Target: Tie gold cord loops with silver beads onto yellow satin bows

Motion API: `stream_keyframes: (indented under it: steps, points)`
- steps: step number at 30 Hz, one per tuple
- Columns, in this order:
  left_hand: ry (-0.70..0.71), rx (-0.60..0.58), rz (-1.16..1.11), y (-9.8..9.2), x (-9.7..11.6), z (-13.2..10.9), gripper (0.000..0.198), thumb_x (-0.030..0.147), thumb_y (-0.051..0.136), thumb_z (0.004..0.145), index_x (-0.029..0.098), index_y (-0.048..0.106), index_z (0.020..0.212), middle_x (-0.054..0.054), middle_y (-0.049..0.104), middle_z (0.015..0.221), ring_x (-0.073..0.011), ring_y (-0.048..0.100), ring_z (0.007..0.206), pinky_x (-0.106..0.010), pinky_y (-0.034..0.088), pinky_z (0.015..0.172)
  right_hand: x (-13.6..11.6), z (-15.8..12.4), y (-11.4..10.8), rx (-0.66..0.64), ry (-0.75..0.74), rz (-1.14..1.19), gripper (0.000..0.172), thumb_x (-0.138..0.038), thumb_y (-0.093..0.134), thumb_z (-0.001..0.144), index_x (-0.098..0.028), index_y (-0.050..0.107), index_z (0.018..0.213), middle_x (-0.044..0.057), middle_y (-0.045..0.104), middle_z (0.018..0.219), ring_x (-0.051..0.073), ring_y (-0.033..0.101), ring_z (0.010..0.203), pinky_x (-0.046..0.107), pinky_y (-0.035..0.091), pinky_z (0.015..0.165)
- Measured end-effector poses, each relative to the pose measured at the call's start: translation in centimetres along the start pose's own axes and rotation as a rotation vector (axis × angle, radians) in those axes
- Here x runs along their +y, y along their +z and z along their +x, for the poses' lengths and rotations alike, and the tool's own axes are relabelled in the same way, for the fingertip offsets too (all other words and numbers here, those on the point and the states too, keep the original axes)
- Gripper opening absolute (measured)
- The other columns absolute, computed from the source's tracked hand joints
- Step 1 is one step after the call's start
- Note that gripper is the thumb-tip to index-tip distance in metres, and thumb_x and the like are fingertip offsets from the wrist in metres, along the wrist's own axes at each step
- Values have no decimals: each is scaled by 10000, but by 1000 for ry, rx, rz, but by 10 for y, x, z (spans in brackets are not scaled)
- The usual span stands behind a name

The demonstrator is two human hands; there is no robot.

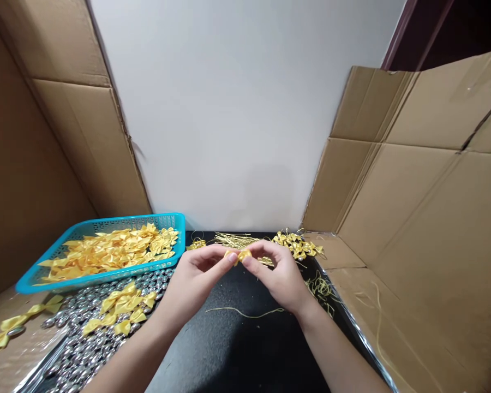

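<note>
Between my two hands, above the black tabletop [213,349], is a small yellow ribbon bow [244,254]. My left hand [202,270] pinches its left side with thumb and forefinger. The right side is pinched the same way by my right hand [276,273]. Fingertips cover part of the bow. Below them a single thin gold cord [245,314] lies loose across the black surface. Just behind the hands rests a bundle of straight gold cords [235,239], partly hidden. A pile of bows with gold cord [297,244] sits beyond my right hand.
At left stands a blue basket [182,229] heaped with yellow bows [118,248]. Many silver beads [82,338] spread before it, topped by several bows [123,311]. Tangled cord scraps [321,289] lie at right. Cardboard walls [433,218] flank both sides, with a white wall [229,109] behind.
</note>
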State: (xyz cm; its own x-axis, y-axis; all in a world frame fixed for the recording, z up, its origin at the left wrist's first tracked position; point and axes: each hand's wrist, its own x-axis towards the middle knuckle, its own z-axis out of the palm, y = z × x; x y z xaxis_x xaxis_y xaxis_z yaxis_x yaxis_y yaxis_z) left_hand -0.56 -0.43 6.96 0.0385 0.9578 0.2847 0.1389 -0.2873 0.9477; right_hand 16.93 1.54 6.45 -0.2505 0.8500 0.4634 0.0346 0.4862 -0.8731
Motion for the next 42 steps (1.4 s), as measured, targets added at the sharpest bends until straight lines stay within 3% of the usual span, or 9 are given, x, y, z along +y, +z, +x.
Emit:
stream_keyframes:
  steps: [5,10,13,17,22,27,33,37,42]
  points:
    - [92,-78,-130,-5,-10,2,233,433,730,775,215,787,836,-47,734,799,-222,644,796,-299,507,732,8,2,6,-41,34,187,306,-507,681,825,-204,691,794,31,684,798,177,628,781,326,501,777]
    - [-120,-185,-354,0,-22,14,369,376,823,705,225,725,1028,-51,736,985,-185,634,850,-249,500,692,22,7,8,-49,-44,172,304,-522,674,831,-223,712,799,48,592,1001,199,586,1007,328,478,861]
    - [-179,-237,-434,4,-27,17,442,351,848,686,201,690,1070,-37,723,902,-149,619,788,-236,491,695,29,8,9,-18,-24,85,219,-437,671,843,-228,729,812,56,544,1045,217,549,1092,347,457,921]
    - [-149,-111,-386,6,-32,17,397,300,846,696,168,674,1028,15,669,699,-114,585,667,-222,475,674,33,10,8,62,50,75,167,-352,622,856,-224,717,909,63,584,1071,213,586,1034,341,478,861]
    - [-70,17,-301,9,-32,16,378,312,812,719,179,647,1032,13,664,757,-124,588,677,-225,479,642,25,8,4,74,81,91,184,-311,683,803,-191,665,941,36,683,875,186,650,835,329,510,797]
    - [123,-33,-62,4,-24,14,225,264,655,833,199,650,1049,11,652,777,-135,596,698,-240,488,655,15,6,-2,26,25,-60,97,-209,709,760,-185,616,767,-7,658,754,146,635,717,283,510,728]
    - [511,-240,451,-15,-13,13,133,84,517,794,182,606,787,8,650,737,-128,594,675,-233,468,656,2,5,-10,-136,-2,-187,117,-78,645,772,-181,646,718,-29,661,704,120,624,693,241,491,710]
    - [546,-341,637,-21,-10,14,120,85,511,785,192,557,755,22,606,711,-123,560,663,-225,445,643,1,4,-9,-177,-18,-228,178,-15,622,760,-180,663,708,-27,691,711,117,642,700,231,492,713]
    - [471,-349,776,-23,-12,15,80,162,539,847,210,584,801,29,613,706,-132,562,655,-227,414,611,3,3,-7,-193,-30,-290,201,3,613,757,-182,670,702,-28,693,709,117,642,694,231,488,717]
